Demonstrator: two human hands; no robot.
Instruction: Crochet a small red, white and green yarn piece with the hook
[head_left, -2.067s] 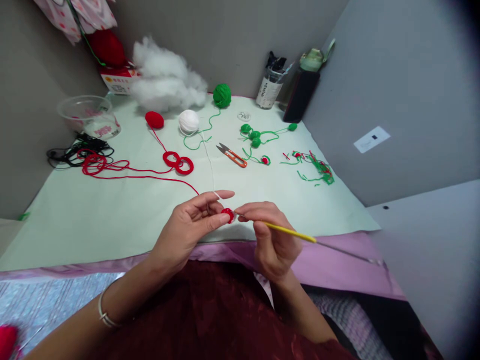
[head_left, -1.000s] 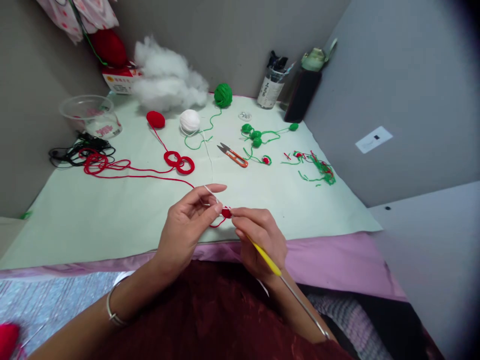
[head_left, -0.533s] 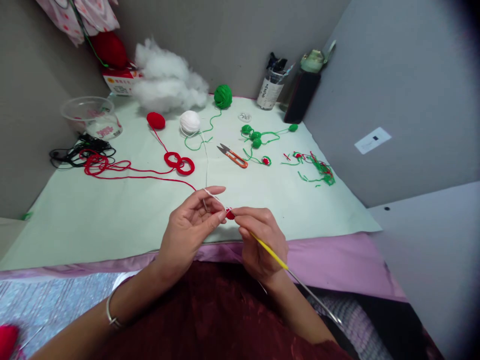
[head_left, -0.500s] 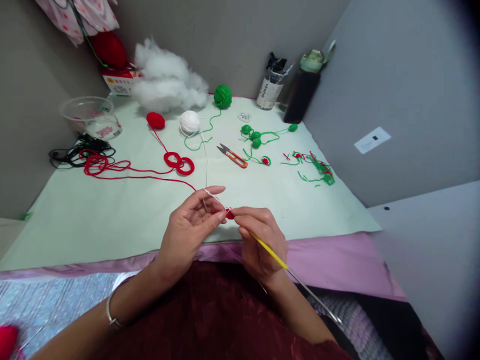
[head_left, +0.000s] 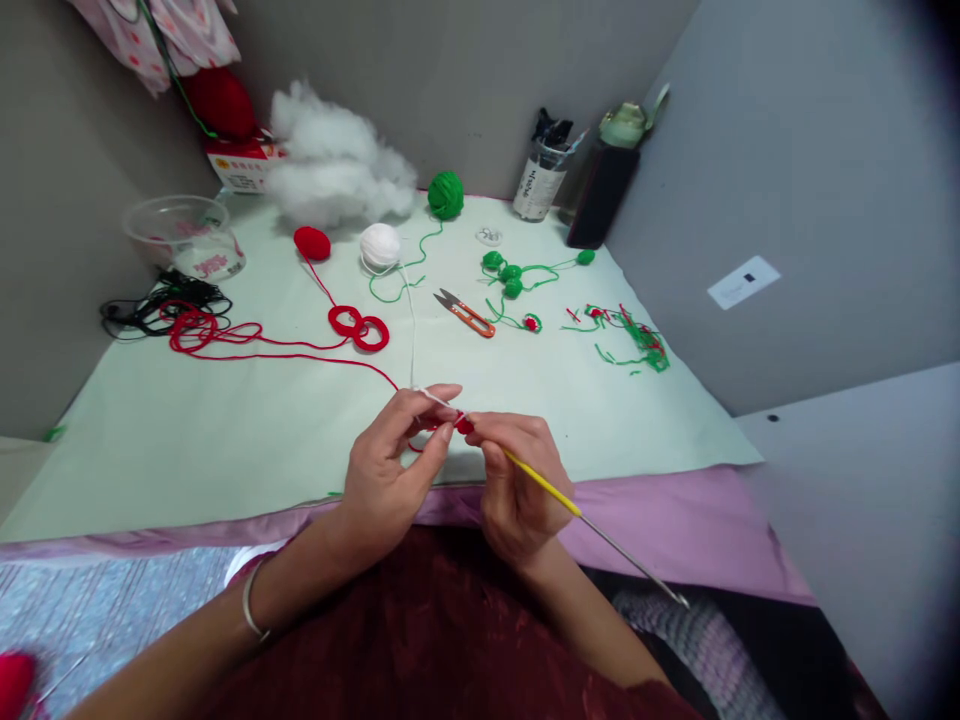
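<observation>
Between finger and thumb, my left hand (head_left: 397, 460) pinches a small red crochet piece (head_left: 464, 425), with white yarn (head_left: 439, 400) looped over its index finger. My right hand (head_left: 525, 480) grips a crochet hook (head_left: 551, 490) by its yellow handle; its near metal end points down to the right. The hook's working tip is at the red piece, mostly hidden by my fingers. From the white yarn ball (head_left: 380, 246) a strand runs down to my left hand. Red yarn (head_left: 322, 357) also leads there from the left.
Orange-handled thread snips (head_left: 465, 313) lie mid-table, near two red rings (head_left: 360, 328). Green crocheted pieces (head_left: 511, 275) and yarn scraps (head_left: 641, 340) lie right. Behind stand white stuffing (head_left: 337, 160), a green yarn ball (head_left: 445, 195), a pen cup (head_left: 540, 185) and a dark bottle (head_left: 606, 185). A plastic tub (head_left: 184, 240) stands left.
My left hand has shifted slightly right, toward my right hand, its index finger lower. The hook's near end has swung slightly up. More of the red piece shows between my fingers.
</observation>
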